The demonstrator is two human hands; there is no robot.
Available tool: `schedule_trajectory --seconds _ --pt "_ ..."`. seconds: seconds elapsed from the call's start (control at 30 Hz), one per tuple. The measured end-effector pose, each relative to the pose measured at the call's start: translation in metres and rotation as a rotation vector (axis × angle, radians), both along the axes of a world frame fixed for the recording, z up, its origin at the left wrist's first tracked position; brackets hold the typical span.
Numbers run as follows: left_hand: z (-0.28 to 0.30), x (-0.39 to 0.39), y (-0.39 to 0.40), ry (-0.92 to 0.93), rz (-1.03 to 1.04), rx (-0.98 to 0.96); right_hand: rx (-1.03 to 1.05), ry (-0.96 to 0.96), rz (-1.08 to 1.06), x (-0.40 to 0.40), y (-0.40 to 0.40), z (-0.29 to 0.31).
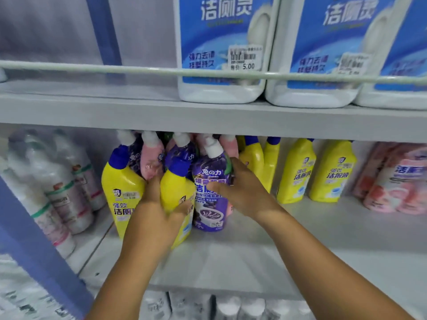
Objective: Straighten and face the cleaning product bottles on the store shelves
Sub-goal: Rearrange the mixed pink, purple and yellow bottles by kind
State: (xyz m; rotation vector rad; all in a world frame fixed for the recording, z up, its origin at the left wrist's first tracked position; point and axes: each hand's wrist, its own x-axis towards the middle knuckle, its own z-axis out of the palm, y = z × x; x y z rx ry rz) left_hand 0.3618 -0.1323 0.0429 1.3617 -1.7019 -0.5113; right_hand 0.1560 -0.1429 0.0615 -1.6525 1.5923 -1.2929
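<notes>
Fingers (151,185) of the left hand (154,218): curled round a yellow bottle (176,188) with a blue cap, thumb across its front, index reaching up between it and the neighbouring yellow bottle (122,188). Fingers of the right hand (242,188): clamped on a purple bottle (209,204) with a white cap, thumb lying across its label, the other fingers wrapped round its right side.

Held bottles: both upright, touching one another, on the middle shelf (254,257) toward its left end, set back from the front edge.

Behind them: pink bottles (151,158) and further purple ones, crowded together, caps just under the shelf above.

Right of the group, nearer the back edge: four more yellow bottles (295,172), labels forward, then pink-labelled bottles (397,181) at the right end.

Left bay, past a blue upright (34,245): white bottles (60,188) with green bands, blurred.

Upper shelf: large white jugs (221,49) with blue labels behind a rail (115,69); one price sticker reads 5.00.

Lower shelf: white containers (208,306), detail unreadable.
</notes>
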Motion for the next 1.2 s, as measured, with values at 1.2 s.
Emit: schedule_trajectory --seconds 1.2 --pt "-0.032 -0.209 0.009 0.238 -0.136 -0.121 -0.133 -0.204 -0.116 -0.261 0.106 -0.050"
